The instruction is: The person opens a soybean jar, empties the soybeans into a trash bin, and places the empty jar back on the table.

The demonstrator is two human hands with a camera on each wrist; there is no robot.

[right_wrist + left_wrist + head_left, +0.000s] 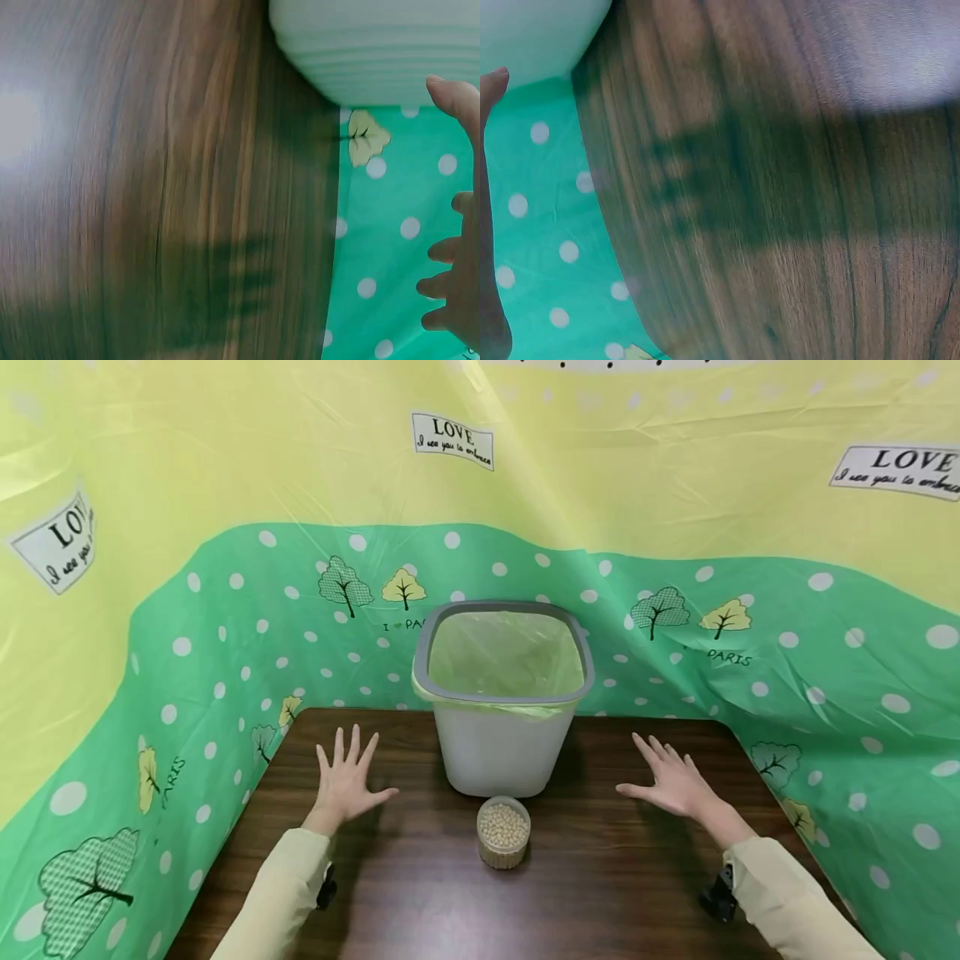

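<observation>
My left hand [347, 789] hovers above the left part of the table with its fingers spread, holding nothing. On the other side, my right hand [672, 783] is held out in the same way, fingers extended and no object in it. Between the two hands stands a light grey trash bin [498, 747], upright, with a grey rim and a pale green bag [506, 652] lining it. Just in front of the bin sits a small round clear container [501, 857] full of beige beans or beads [503, 826]. Both hands are apart from the bin and the container.
The dark brown wooden table [420, 910] has rounded back corners. A green and yellow patterned curtain [247, 610] hangs close around its back and sides. Shadows of the hands fall on the wood in both wrist views.
</observation>
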